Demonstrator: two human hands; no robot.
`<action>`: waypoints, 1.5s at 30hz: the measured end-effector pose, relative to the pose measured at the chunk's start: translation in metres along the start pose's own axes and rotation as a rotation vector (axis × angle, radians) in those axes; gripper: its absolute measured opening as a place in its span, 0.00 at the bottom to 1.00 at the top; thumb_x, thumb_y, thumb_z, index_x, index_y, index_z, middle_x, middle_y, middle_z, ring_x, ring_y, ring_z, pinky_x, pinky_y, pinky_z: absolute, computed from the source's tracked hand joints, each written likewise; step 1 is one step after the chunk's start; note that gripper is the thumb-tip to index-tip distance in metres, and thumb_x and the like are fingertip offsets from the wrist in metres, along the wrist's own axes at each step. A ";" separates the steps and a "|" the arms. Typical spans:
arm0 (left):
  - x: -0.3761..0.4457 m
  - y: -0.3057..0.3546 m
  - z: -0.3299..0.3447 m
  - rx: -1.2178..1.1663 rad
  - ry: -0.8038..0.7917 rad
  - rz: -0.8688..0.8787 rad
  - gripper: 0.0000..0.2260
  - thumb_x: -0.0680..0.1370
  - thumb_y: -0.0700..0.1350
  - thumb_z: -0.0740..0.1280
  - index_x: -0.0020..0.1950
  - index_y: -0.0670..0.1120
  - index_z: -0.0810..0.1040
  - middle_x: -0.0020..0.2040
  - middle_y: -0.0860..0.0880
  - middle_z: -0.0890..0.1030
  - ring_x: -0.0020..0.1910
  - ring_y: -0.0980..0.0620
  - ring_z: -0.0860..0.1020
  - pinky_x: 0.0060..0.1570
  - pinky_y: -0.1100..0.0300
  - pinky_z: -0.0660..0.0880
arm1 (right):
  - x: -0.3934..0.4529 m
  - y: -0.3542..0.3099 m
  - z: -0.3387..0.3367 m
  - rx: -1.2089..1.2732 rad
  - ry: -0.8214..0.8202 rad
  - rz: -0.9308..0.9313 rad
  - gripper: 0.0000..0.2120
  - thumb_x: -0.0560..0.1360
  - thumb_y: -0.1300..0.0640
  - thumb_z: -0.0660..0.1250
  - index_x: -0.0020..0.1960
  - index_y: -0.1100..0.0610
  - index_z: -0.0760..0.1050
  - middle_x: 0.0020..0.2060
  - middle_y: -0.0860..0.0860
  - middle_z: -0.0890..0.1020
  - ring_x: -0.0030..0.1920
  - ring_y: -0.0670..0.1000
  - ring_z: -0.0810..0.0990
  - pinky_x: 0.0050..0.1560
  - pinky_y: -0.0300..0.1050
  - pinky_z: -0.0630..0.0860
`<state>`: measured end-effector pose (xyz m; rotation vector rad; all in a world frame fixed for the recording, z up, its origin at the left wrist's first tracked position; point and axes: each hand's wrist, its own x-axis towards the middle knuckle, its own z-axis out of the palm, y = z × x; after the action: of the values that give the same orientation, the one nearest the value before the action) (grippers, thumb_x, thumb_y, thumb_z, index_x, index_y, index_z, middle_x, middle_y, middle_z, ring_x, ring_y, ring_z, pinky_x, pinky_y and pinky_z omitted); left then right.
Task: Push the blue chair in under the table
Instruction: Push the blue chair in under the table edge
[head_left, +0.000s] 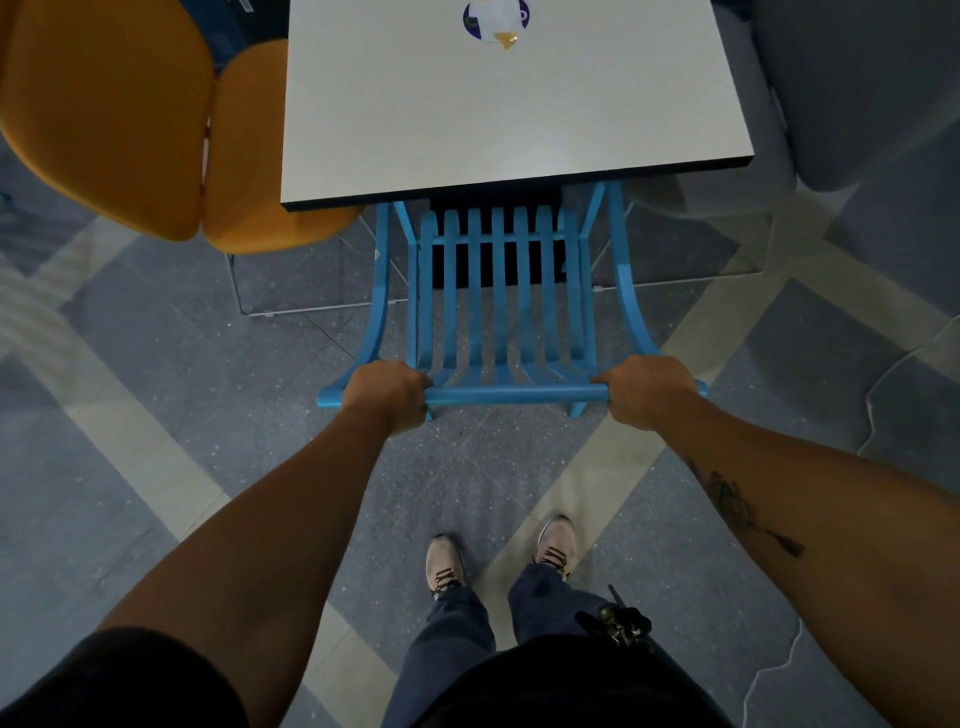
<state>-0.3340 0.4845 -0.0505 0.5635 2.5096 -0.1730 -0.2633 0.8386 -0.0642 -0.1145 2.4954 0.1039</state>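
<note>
The blue chair (501, 306) with a slatted back stands in front of me, its seat mostly hidden beneath the white table (498, 114). My left hand (387, 392) grips the left end of the chair's top rail. My right hand (647, 392) grips the right end of the same rail. Both fists are closed around the rail. The table's near edge crosses just above the chair's slats.
An orange chair (119, 119) stands at the table's left side. A grey seat (857, 88) is at the right. A round sticker (496, 21) marks the tabletop's far end. My feet (498, 556) are on the grey tiled floor behind the chair.
</note>
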 end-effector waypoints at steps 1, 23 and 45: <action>0.000 0.000 0.000 -0.001 -0.004 -0.006 0.14 0.80 0.51 0.71 0.66 0.59 0.84 0.50 0.52 0.85 0.50 0.50 0.83 0.55 0.45 0.84 | 0.000 0.000 -0.001 -0.006 0.003 -0.005 0.19 0.77 0.51 0.64 0.64 0.37 0.78 0.39 0.46 0.75 0.37 0.51 0.75 0.38 0.50 0.73; 0.021 0.012 -0.012 0.058 0.039 -0.112 0.12 0.81 0.52 0.68 0.63 0.56 0.85 0.43 0.51 0.82 0.44 0.48 0.82 0.48 0.47 0.83 | 0.023 -0.009 -0.022 0.002 0.089 0.004 0.10 0.78 0.43 0.63 0.55 0.39 0.80 0.37 0.46 0.77 0.36 0.51 0.77 0.39 0.51 0.75; 0.029 0.014 -0.023 0.058 0.031 -0.092 0.11 0.81 0.53 0.68 0.61 0.56 0.85 0.43 0.52 0.82 0.43 0.49 0.83 0.51 0.45 0.85 | 0.032 -0.001 -0.027 -0.049 0.130 0.030 0.12 0.78 0.41 0.64 0.58 0.40 0.80 0.36 0.47 0.77 0.36 0.51 0.76 0.39 0.51 0.72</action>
<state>-0.3614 0.5133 -0.0476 0.4770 2.5694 -0.2739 -0.3048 0.8333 -0.0614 -0.1066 2.6257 0.1750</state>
